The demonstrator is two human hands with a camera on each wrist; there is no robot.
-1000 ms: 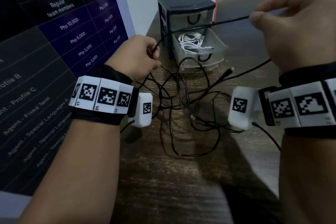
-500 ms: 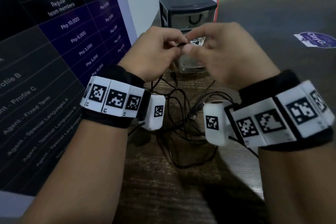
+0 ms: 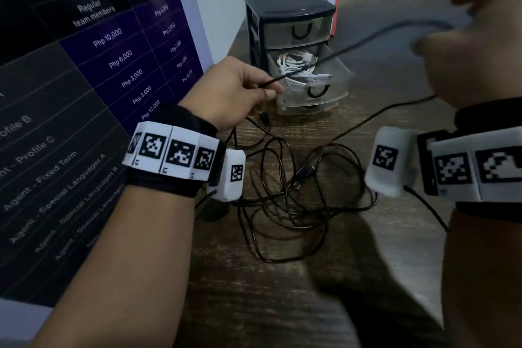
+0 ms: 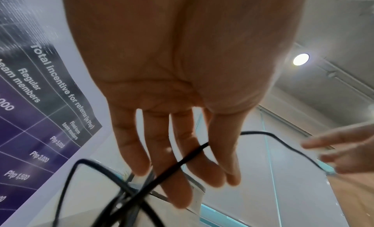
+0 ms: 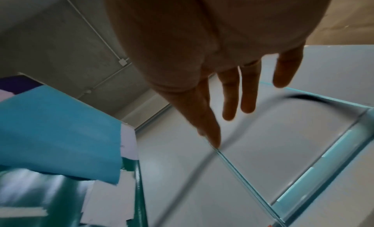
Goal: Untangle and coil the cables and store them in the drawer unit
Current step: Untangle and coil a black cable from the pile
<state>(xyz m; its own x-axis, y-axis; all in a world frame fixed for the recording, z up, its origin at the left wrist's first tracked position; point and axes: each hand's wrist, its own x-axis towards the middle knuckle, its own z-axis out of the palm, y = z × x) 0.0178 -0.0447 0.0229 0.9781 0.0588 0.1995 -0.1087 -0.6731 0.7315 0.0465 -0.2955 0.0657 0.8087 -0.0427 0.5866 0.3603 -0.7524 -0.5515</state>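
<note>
My left hand point(image 3: 237, 90) pinches the black cable point(image 3: 353, 46); my blurred right hand point(image 3: 474, 45), now swung out to two o'clock, pinches its far end. The tangle point(image 3: 296, 198) lies on the table point(image 3: 254, 305).

Head view downward; wrist views upward
</note>
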